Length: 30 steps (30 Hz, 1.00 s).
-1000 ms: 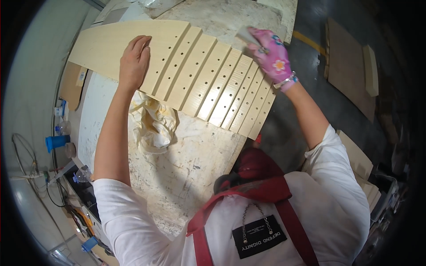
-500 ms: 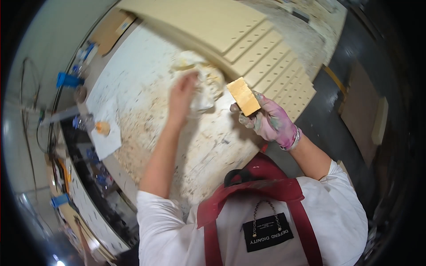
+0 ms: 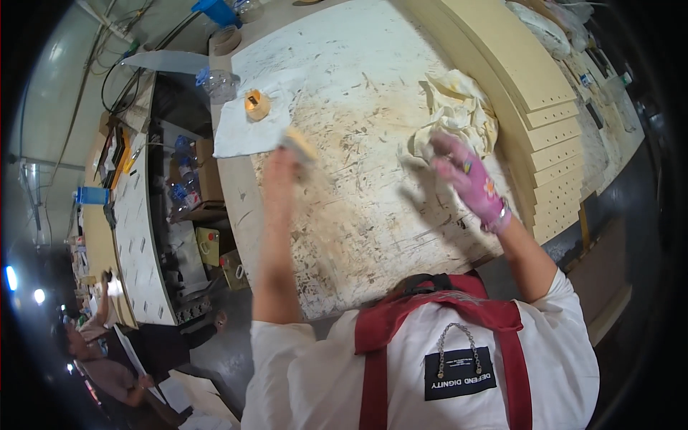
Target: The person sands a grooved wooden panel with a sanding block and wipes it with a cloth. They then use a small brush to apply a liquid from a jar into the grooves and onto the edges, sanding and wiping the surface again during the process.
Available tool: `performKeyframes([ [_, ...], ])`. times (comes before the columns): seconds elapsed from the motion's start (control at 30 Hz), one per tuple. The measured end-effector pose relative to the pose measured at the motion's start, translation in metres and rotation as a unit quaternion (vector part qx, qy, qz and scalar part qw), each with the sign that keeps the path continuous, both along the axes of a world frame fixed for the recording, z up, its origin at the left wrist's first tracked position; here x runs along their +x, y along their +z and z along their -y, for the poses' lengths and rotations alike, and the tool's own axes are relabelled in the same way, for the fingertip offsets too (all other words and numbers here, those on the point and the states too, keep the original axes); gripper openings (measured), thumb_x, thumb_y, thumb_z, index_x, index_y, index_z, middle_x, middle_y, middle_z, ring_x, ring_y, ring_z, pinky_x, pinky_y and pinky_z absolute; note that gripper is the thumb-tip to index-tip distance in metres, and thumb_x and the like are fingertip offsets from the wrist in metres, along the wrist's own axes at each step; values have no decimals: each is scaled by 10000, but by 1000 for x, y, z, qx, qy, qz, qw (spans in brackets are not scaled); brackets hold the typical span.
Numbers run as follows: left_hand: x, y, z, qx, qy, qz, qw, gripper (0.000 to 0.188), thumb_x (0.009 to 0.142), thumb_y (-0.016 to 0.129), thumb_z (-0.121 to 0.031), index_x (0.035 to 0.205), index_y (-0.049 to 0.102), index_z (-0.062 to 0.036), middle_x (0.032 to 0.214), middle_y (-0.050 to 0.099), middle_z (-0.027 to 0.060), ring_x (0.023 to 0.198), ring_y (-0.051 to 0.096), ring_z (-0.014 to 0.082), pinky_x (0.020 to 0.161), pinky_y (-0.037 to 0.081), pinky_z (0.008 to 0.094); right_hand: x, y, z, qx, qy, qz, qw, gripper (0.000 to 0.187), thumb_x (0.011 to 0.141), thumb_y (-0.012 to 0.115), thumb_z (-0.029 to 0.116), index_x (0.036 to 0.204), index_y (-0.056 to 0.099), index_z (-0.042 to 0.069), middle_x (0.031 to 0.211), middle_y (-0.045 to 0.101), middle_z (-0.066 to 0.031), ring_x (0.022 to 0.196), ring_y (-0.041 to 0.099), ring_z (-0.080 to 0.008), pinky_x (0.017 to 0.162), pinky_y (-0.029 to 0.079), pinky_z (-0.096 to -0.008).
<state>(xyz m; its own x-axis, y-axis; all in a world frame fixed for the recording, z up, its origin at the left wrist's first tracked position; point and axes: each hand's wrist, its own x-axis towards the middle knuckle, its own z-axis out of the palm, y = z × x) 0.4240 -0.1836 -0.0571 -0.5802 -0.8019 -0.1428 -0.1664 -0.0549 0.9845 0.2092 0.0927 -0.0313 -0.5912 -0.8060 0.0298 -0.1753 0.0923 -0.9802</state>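
My bare left hand (image 3: 281,166), smeared by motion, grips a yellow sponge block (image 3: 299,145) over the left part of the worn white worktop (image 3: 358,215). Just beyond it, a small orange-yellow pot (image 3: 256,105) with a dark spot on top stands on a white sheet (image 3: 233,132). My right hand (image 3: 467,175), in a stained pink glove, hovers near a crumpled cream cloth (image 3: 462,111). Its fingers are slightly blurred but look apart, with nothing visible in them.
Stacked cream boards (image 3: 541,136) with small holes line the worktop's right side. A clear plastic bottle (image 3: 217,84) and a blue container (image 3: 217,12) stand at the far left. Shelves with bottles (image 3: 185,172) are to the left. Another person (image 3: 107,365) is at the lower left.
The sponge block has passed from my right hand to my left. My left hand has left the cloth and moved toward the pot; my right is now near the cloth. The view has turned left.
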Motion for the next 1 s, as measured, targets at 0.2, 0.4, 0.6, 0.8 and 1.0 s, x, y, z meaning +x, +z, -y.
performKeyframes([
  [0.2, -20, -28, 91, -496, -16, 317, 808, 515, 892, 529, -319, 1275, 488, 23, 1215, 538, 239, 1136, 486, 393, 981, 366, 460, -66, -59, 1, 234, -124, -409, 873, 734, 782, 569, 521, 1321, 460, 36, 1367, 425, -224, 1256, 412, -369, 1049, 306, -470],
  [0.4, -40, -16, 63, -609, -33, 281, 741, 410, 881, 586, -220, 1212, 528, 15, 1228, 539, 201, 1134, 487, 377, 962, 387, 439, -68, -57, -12, 82, -119, -308, 940, 319, 822, 547, 152, 1121, 558, 41, 1057, 585, -168, 1002, 597, -283, 871, 457, -393],
  [0.6, -162, 53, -42, -540, -255, 28, 802, 302, 922, 519, -98, 1213, 543, -25, 1186, 573, 123, 1072, 556, 242, 896, 422, 341, -36, 17, -107, -25, -137, 70, 988, 442, 862, 553, 122, 1271, 478, -29, 1133, 602, -133, 968, 617, -189, 874, 489, -292],
  [0.8, -328, 117, -151, -579, -352, -170, 715, 287, 897, 549, -127, 1174, 570, -54, 1189, 579, 139, 1094, 549, 321, 915, 440, 368, -109, 109, -204, -89, -377, -53, 920, 388, 892, 589, 166, 1239, 549, -3, 1134, 625, -90, 1028, 588, -155, 902, 460, -273],
  [1.0, -447, 64, -153, -646, -375, 11, 665, 416, 933, 454, -356, 1287, 499, -141, 1354, 479, 81, 1233, 444, 282, 997, 359, 454, -221, 108, -192, 86, -349, -351, 865, 437, 878, 572, 270, 1221, 535, 2, 1197, 590, -161, 1055, 579, -273, 930, 437, -346],
])
